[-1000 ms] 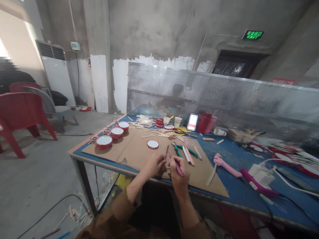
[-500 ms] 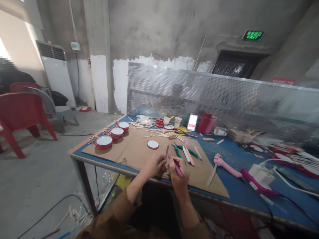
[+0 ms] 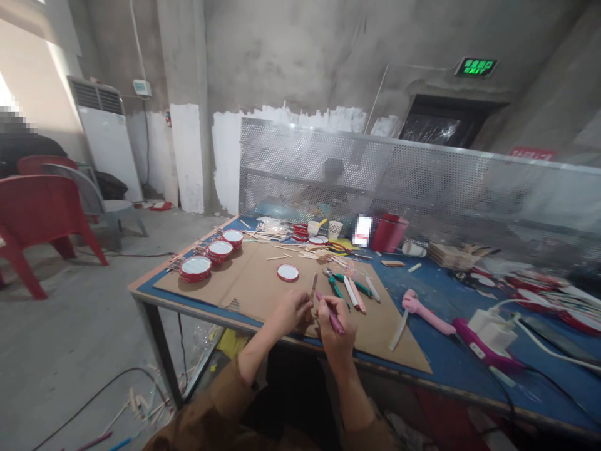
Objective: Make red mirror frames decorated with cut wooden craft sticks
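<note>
My left hand (image 3: 297, 308) is closed around a thin wooden stick (image 3: 314, 282), which points up from its fingers. In my right hand (image 3: 337, 329) is a purple marker (image 3: 335, 321), its tip end at the stick. Both hands are close together over the near edge of the cardboard sheet (image 3: 253, 282). A small round red-rimmed disc with a white face (image 3: 288, 272) lies just beyond them. Right of the hands are green-handled pliers (image 3: 336, 289), a white marker (image 3: 351, 293) and a pink marker (image 3: 359, 295).
Three red-and-white drums (image 3: 195, 268) line the table's left side. Loose sticks (image 3: 307, 252) and paper cups (image 3: 335, 229) lie farther back. At the right are a pink glue gun (image 3: 429, 315) and a purple power strip (image 3: 486, 347) with cables. A perforated metal panel (image 3: 291, 156) stands behind.
</note>
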The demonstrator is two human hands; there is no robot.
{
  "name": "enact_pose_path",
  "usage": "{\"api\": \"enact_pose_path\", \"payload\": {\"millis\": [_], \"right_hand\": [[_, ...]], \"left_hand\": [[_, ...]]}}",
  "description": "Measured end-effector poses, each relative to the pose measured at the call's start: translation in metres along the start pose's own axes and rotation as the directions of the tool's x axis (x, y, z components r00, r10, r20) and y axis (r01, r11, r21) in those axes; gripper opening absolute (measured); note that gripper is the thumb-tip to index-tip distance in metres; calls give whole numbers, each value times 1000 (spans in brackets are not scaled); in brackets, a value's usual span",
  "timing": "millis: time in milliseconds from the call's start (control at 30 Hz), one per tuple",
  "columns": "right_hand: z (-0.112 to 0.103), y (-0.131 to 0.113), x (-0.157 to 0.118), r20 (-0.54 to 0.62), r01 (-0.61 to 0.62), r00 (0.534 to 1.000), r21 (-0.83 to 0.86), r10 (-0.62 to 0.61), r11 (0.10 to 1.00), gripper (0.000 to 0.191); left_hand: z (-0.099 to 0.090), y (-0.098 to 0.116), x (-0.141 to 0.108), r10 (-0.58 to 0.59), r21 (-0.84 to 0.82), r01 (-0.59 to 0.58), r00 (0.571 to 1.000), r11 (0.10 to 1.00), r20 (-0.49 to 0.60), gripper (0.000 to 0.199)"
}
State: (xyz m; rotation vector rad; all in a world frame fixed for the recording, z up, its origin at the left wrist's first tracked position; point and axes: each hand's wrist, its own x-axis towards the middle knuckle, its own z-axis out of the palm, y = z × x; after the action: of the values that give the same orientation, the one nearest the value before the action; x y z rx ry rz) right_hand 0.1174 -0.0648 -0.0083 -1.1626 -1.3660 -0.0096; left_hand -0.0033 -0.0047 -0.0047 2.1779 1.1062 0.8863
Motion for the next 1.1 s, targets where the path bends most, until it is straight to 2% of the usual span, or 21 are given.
{"api": "enact_pose_path", "payload": {"millis": [100,267,400,600,767,900,1100], "right_hand": [[0,0,0,-35,-7,999,-14,7,1000,17],[1,3,-1,6,-13,1000,2,13,1000,20],[2,7,-2,-38,-35,999,-14,34,999,20],[2,6,0,9,33,999,-10,-33,999,18],[2,5,1,-27,25,999,-23,-25,999,18],[1,5,2,21,53,998,-23,-52,998,17],[2,7,1,-16,52,998,-33,-53,998,17]], "left_hand": [[0,-1,0,11,5,-11,1000,1000,4,16],[0,0,0,-4,-17,4,1000,1000,17,17],[-1,1,0,-8,23,7,1000,1000,9,15],[-2,3,1,-8,-10,8,999,1000,32,18],[-2,2,0,-6,5,6,1000,1000,7,16],[-2,2,0,0,-25,1,1000,1000,31,18],[-1,1,1,0,-30,0,1000,1000,10,17]]}}
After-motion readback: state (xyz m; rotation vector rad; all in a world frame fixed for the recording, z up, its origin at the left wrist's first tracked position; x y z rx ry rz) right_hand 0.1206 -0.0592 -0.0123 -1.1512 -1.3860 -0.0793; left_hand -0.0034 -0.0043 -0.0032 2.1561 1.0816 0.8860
